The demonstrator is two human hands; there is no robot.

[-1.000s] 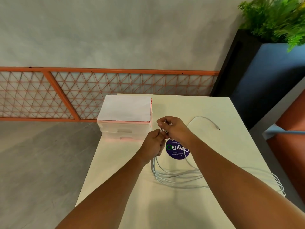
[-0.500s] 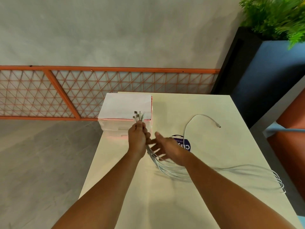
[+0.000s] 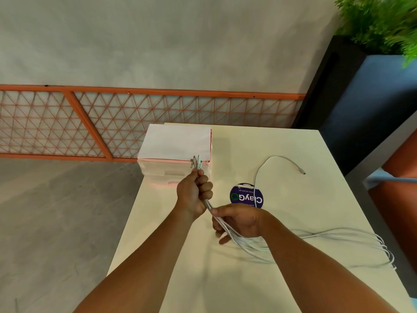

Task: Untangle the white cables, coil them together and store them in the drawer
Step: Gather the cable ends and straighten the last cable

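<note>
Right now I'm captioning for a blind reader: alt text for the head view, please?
The left hand grips a bundle of white cables near their connector ends, while the right hand holds the same bundle lower down. Slack trails across the cream table, with a small drawer unit at its far left corner.

A round purple sticker on the cream table reads "ClayGo", upside down to the camera; its smaller print is illegible

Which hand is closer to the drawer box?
Left. The left hand is just in front of the drawer box; the right hand is farther back, toward the person.
</note>
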